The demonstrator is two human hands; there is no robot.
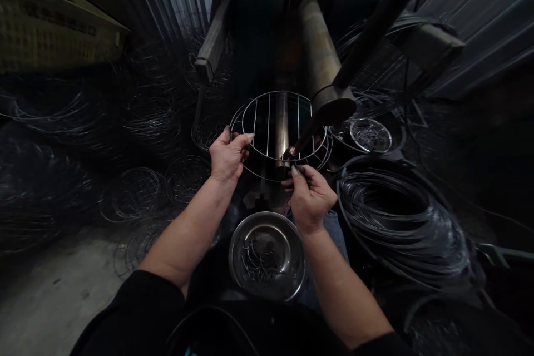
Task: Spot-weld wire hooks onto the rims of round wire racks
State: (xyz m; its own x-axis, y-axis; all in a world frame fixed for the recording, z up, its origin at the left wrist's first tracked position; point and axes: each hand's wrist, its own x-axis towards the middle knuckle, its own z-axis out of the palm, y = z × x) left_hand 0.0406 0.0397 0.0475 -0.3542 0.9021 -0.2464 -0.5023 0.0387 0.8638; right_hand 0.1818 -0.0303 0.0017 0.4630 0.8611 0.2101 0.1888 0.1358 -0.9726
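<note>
Head view: a round wire frame (279, 133) is gripped by curled fingers (236, 140) of the left hand (227, 158), fingers of the right hand (311, 197) pinched together just below it

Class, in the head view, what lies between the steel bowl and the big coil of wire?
The head view shows the person's right forearm lying between the steel bowl and the big coil of wire.
</note>
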